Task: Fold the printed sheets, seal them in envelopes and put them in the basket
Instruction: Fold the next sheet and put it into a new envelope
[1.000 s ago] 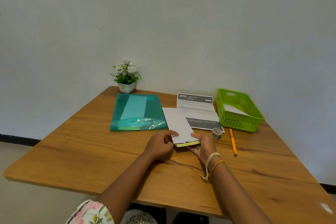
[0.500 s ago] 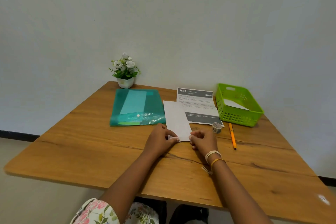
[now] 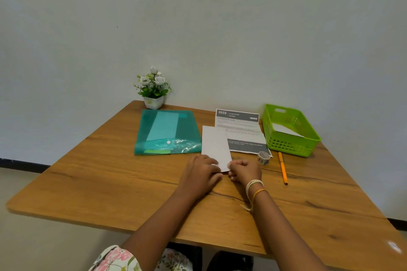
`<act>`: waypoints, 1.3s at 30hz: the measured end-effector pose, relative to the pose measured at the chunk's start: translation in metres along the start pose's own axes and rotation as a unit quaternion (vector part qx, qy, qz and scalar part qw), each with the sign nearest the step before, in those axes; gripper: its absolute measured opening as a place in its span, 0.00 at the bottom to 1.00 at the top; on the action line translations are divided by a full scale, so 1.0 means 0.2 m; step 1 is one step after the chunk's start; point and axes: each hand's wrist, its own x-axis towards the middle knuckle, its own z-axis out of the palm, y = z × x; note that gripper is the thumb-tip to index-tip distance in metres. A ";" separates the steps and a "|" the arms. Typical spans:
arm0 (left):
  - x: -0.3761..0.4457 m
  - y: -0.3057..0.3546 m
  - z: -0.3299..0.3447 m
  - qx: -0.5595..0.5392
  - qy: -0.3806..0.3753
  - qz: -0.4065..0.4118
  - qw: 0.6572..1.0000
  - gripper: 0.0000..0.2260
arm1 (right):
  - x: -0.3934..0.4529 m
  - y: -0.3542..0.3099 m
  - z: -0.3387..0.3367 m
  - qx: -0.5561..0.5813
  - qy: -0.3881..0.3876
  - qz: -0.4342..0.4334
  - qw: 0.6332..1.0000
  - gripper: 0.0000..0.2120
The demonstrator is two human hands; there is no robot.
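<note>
A person is sitting at a wooden desk (image 3: 110, 182), seen from a head-worn camera looking down. At the centre of the desk a white envelope (image 3: 214, 144) is lying flat, its long side running from 6 o'clock to 12 o'clock. Both hands are meeting at its near end. The left hand (image 3: 199, 177) is resting palm down, fingertips pressing on the near corner, apparently pinning it so it does not slide. The right hand (image 3: 244, 170) is curled, its fingers pinching the near edge, probably closing or creasing the flap; the flap itself is hidden beneath the fingers.

At 1 o'clock from the envelope, partly tucked under it, a printed sheet (image 3: 239, 125) is lying unfolded, likely waiting its turn. At 2 o'clock a green basket (image 3: 293, 145) is standing within easy reach of the right hand, already holding one white envelope or paper (image 3: 286, 130). Just right of the hands, at 3 o'clock, a small tape roll (image 3: 263, 157) and an orange pen (image 3: 282, 167) are lying close by, handy for sealing. At 10 o'clock a teal plastic folder (image 3: 167, 132) is lying flat, and beyond it, at 11 o'clock against the wall, a small potted plant (image 3: 153, 89) is standing.
</note>
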 end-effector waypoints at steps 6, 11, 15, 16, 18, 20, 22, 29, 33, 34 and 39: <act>-0.02 0.01 -0.01 -0.030 0.052 -0.023 0.998 0.12 | -0.09 -0.04 0.02 0.206 -0.078 -0.002 0.975 0.03; -0.01 0.00 -0.07 -0.228 0.169 -0.198 0.938 0.10 | -0.08 -0.03 0.03 0.254 -0.067 -0.057 0.963 0.08; 0.02 -0.06 -0.15 -0.387 0.214 -0.331 0.833 0.08 | -0.05 -0.02 0.04 0.207 -0.049 -0.071 0.974 0.13; 0.03 -0.07 -0.18 -0.425 0.215 -0.347 0.808 0.09 | -0.05 -0.02 0.04 0.196 -0.045 -0.074 0.977 0.13; 0.04 -0.10 -0.23 -0.490 0.209 -0.376 0.758 0.11 | -0.05 -0.01 0.04 0.182 -0.033 -0.078 0.980 0.15; 0.05 -0.15 -0.25 -0.523 0.184 -0.404 0.728 0.12 | -0.06 -0.02 0.03 0.160 -0.012 -0.084 0.983 0.15; 0.03 -0.22 -0.25 -0.545 0.160 -0.417 0.710 0.12 | -0.06 -0.03 0.03 0.139 0.009 -0.089 0.986 0.17; -0.05 -0.34 -0.35 -0.629 0.134 -0.376 0.667 0.11 | -0.04 -0.03 0.04 0.126 -0.012 -0.083 0.988 0.24; -0.10 -0.39 -0.38 -0.668 0.105 -0.372 0.636 0.09 | -0.03 -0.04 0.07 0.132 -0.021 -0.074 0.988 0.26; -0.11 -0.39 -0.38 -0.672 0.100 -0.377 0.630 0.09 | -0.03 -0.05 0.08 0.119 -0.006 -0.076 0.990 0.26; -0.11 -0.41 -0.37 -0.653 0.087 -0.419 0.625 0.08 | -0.04 -0.03 0.08 0.103 0.135 -0.060 0.984 0.28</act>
